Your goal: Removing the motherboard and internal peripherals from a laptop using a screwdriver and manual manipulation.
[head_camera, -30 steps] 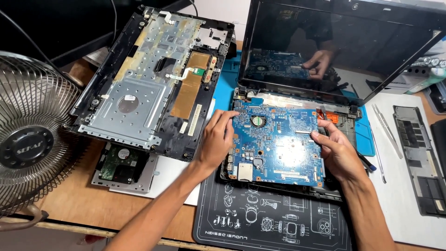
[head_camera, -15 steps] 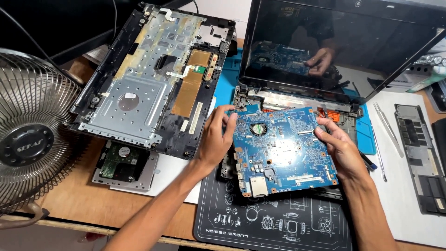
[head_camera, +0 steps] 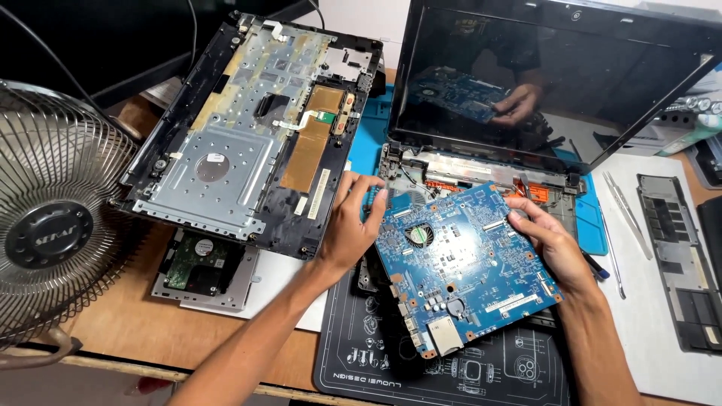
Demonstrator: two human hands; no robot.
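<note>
Blue motherboard [head_camera: 462, 271] held tilted above the open laptop base [head_camera: 481, 169], near edge lifted clear of the black work mat [head_camera: 451, 376] beneath it. Left hand [head_camera: 350, 229] at the motherboard's left edge, grip closed on that edge with fingers curled over the top corner. Right hand [head_camera: 545, 240] at the motherboard's right edge, grip clasping the board with thumb on the upper face. Laptop screen [head_camera: 549, 75] standing upright just behind the motherboard, close to its far edge; little room that way. Upturned keyboard cover [head_camera: 248, 128] lying left of the motherboard, its near corner just beside the left hand. Hard drive [head_camera: 199, 263] further left of the motherboard, partly under the cover. Table fan [head_camera: 56, 225] well left of the motherboard, at the edge of the desk [head_camera: 120, 331]. Tweezers [head_camera: 624, 210] and a black panel [head_camera: 677, 263] right of the motherboard, apart from the right hand, on white paper. Open mat surface showing below the motherboard's near edge.
</note>
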